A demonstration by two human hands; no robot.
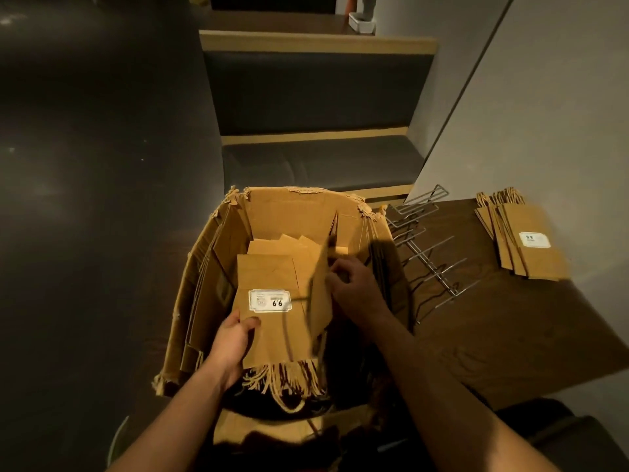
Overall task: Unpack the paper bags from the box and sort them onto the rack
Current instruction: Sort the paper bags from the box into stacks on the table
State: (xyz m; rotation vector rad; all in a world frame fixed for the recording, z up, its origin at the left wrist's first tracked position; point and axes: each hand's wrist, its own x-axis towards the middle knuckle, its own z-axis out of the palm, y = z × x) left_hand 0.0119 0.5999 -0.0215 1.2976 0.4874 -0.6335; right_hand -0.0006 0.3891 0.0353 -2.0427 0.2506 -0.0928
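An open cardboard box [204,267] stands in front of me with brown paper bags inside. My left hand [233,342] grips the near left edge of a stack of bags [272,328] with a white price label, twine handles hanging toward me. My right hand [354,284] reaches into the box at the stack's right side, its fingers curled on the edges of upright bags. A wire rack [425,247] lies flat on the wooden table [510,335] to the right. A second stack of labelled bags [524,247] lies on the table's far right.
A dark padded bench [320,161] with a wooden frame runs behind the box. A pale wall panel [531,114] rises behind the table. Dark floor [85,199] spreads to the left. More bags lean against the box's inner walls.
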